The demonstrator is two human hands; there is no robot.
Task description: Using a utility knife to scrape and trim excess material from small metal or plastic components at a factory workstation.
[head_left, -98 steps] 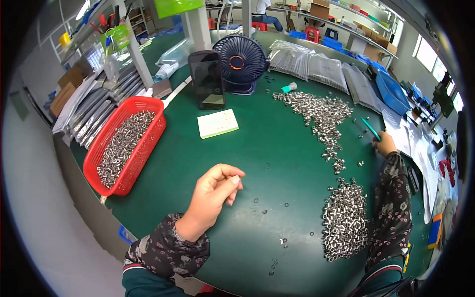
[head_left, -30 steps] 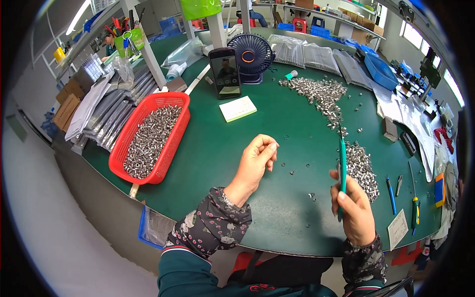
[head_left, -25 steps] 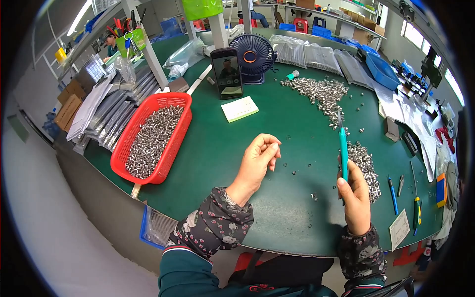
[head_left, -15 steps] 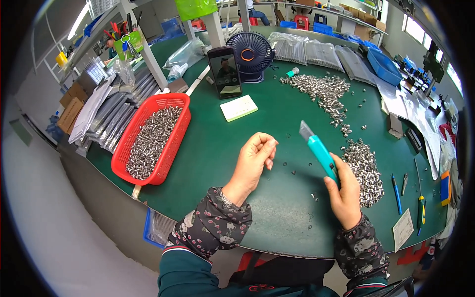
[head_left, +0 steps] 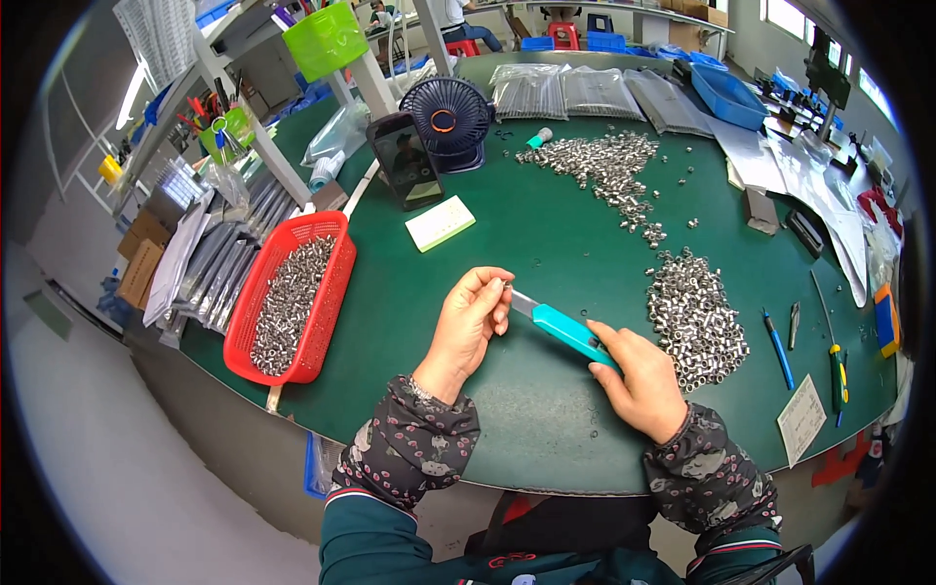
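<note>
My right hand (head_left: pixel 643 383) is wrapped round a teal utility knife (head_left: pixel 570 333) with its blade out. The blade points left and its tip reaches the fingertips of my left hand (head_left: pixel 470 317). Thumb and forefinger of that hand are pinched on a small metal sleeve (head_left: pixel 507 285), mostly hidden by the fingers. A heap of short shiny metal sleeves (head_left: pixel 694 317) lies just beyond my right hand. Farther back spreads a second pile of metal sleeves (head_left: pixel 604 168). On the left, a red perforated basket (head_left: pixel 330 317) holds many more.
Behind the hands stand a phone (head_left: pixel 405 161), a dark fan (head_left: pixel 444 122) and a pale notepad (head_left: pixel 440 224). Plastic-bagged parts (head_left: pixel 526 93) and a blue tray (head_left: pixel 726 96) line the far edge. At right lie a blue pen-like tool (head_left: pixel 777 338), a screwdriver (head_left: pixel 838 375) and a paper card (head_left: pixel 801 419).
My right hand has swung the knife left and down, bringing its blade to my left fingertips. My left hand stays pinched, a little lower and farther left. The whole view has shifted slightly.
</note>
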